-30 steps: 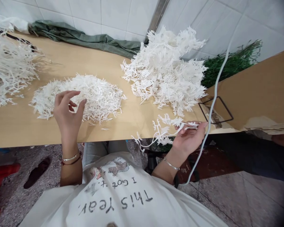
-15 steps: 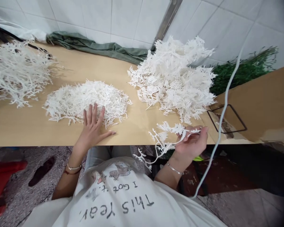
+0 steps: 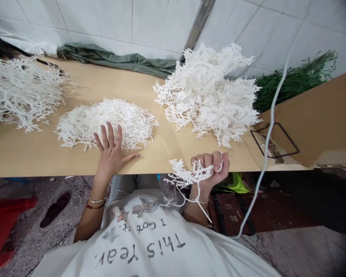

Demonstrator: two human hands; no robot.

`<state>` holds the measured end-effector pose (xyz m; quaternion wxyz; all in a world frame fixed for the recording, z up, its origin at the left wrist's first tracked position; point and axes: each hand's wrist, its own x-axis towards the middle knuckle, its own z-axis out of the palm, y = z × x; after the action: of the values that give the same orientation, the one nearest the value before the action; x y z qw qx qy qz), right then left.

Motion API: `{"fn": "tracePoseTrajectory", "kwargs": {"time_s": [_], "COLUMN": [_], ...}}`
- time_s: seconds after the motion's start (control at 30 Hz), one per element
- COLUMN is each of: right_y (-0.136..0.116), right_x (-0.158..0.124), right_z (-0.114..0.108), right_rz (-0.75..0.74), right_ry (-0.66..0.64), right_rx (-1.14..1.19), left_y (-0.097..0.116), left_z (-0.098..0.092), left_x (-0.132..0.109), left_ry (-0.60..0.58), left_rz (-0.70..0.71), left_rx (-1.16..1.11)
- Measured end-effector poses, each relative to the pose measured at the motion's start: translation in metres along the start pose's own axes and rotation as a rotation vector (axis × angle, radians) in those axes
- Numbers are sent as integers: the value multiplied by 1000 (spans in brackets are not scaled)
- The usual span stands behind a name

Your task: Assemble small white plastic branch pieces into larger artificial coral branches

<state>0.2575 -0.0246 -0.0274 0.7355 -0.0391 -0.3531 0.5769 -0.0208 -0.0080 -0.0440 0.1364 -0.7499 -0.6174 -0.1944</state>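
Note:
My left hand (image 3: 110,152) lies with fingers spread on the front of a low pile of small white plastic sprigs (image 3: 103,119). Over the table's front edge, my right hand (image 3: 212,167) is closed around the stem of a white branching plastic twig (image 3: 187,173). The twig's leafy tips point left, and thin bare branches hang down before the shirt. Behind my right hand stands a tall heap of fluffy white plastic branches (image 3: 210,96). Bare white branched stems (image 3: 20,92) are piled at the far left.
The tan tabletop (image 3: 138,165) runs along a tiled wall, with a rolled green cloth (image 3: 118,59) at its back. Green plastic foliage (image 3: 296,80) sits at the right behind a cardboard flap (image 3: 320,119). A white cable (image 3: 272,115) hangs in front, near a black wire frame (image 3: 294,142).
My right hand has moved left and turned, its fingers now curled around the twig, which has swung with it. My left hand stays on the small pile, its fingers spread a little wider.

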Motion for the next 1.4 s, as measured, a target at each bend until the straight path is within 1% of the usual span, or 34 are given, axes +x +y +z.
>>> {"fn": "tracePoseTrajectory", "kwargs": {"time_s": [0.1, 0.17, 0.23, 0.3, 0.4, 0.47, 0.5, 0.57, 0.63, 0.73, 0.83, 0.97, 1.03, 1.1, 1.17, 1.27, 1.33, 1.4], "right_y": [11, 16, 20, 22, 25, 29, 31, 37, 44, 53, 61, 64, 62, 58, 53, 49, 49, 50], "right_x": [-7, -11, -16, -20, -25, -27, -28, -30, -32, -34, -34, -33, -32, -32, -31, -32, -34, -36], "right_z": [9, 12, 15, 16, 18, 21, 22, 26, 29, 31, 31, 31, 32, 34, 36, 35, 32, 28], "right_rz": [25, 87, 190, 298, 397, 432, 447, 468, 470, 453, 443, 476, 480, 449, 402, 372, 399, 433], "right_ry": [-78, -68, -25, 1, 49, 87, 84, 27, -42, -106, -138, -111, -90, -115, -159, -178, -142, -112], "right_rx": [184, 200, 152, 97, 14, -68, -104, -140, -140, -164, -221, -278, -353, -470, -578, -655, -672, -731], "left_y": [-3, -4, 0, 10, 35, 51, 58, 68, 73, 75, 73, 70, 68, 67, 65, 63, 64, 67], "left_z": [1, 1, -2, -8, -24, -36, -41, -48, -50, -48, -45, -44, -43, -42, -40, -37, -33, -31], "left_x": [0, 1, 0, -4, -15, -25, -29, -35, -38, -37, -36, -38, -41, -44, -47, -52, -54, -55], "left_ry": [9, 27, 53, 110, 208, 203, 185, 130, 95, 130, 173, 241, 288, 312, 294, 187, 104, 40], "left_rz": [35, 74, 103, 103, 88, 109, 134, 206, 249, 200, 147, 125, 110, 58, -38, -179, -210, -210], "left_rx": [-4, -23, -79, -212, -534, -749, -823, -900, -895, -842, -866, -906, -923, -956, -1008, -1133, -1236, -1322]}}
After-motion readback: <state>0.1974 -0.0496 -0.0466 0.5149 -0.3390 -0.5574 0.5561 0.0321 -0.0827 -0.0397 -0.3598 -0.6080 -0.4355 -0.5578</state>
